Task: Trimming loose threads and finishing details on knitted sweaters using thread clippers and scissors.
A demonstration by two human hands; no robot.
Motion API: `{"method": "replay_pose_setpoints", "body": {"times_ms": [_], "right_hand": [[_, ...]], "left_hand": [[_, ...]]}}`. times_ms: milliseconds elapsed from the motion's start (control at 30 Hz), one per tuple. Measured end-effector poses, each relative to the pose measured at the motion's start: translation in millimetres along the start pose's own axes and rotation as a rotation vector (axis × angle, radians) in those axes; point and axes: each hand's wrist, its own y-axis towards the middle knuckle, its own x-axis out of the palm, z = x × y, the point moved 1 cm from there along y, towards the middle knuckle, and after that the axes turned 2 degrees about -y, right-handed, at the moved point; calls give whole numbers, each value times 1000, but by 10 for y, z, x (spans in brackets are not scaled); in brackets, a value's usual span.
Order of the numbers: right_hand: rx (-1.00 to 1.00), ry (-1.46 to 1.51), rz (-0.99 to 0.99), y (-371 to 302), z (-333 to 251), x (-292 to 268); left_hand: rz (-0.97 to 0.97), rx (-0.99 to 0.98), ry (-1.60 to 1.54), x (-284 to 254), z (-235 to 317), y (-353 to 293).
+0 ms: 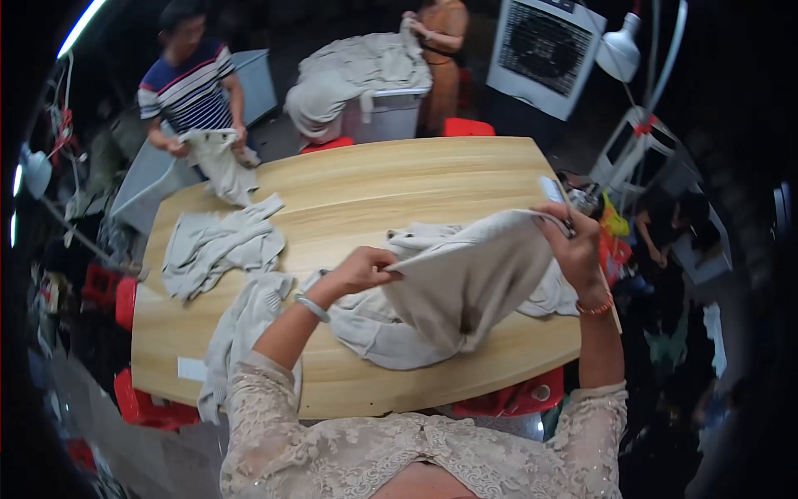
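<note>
The left hand's grip (366, 270) is pinched on one end of a pale grey knit garment's (470, 279) edge, and the right hand's grip (575, 241) is clamped on the other end, the cloth hanging between them over the wood-grain counter (374, 187). Left of the left hand's grip lie a crumpled light garment (224, 245) and a ribbed knit piece (249, 320); beyond these, well apart from both grips, a co-worker (195, 91) holds a pale buttoned garment (220, 162).

A tube light (81, 28) glares upper left; the tabletop (391, 179) is bright amid gloom.
</note>
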Motion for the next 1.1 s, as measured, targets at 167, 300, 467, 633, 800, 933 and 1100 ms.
{"method": "replay_pose_setpoints", "body": {"times_ms": [167, 300, 467, 633, 800, 933, 1100], "right_hand": [[-1, 105, -252, -155, -8, -159], [-178, 31, -492, -336, -382, -125], [-183, 87, -547, -551, -535, -292], [-197, 71, -355, -612, -428, -428], [17, 50, -31, -578, 27, -495], [64, 40, -1, -467, 218, -533], [62, 261, -253, -358, 126, -277]], "left_hand": [[-191, 42, -622, 187, 738, 188], [-125, 577, -118, 589, 1251, 122], [-469, 449, -310, 816, 1323, -23], [-603, 127, -251, 1012, 1112, -206], [-315, -66, 11, 812, 209, -65], [9, 99, -9, 621, 152, 55], [54, 251, -93, 735, 714, 287]]}}
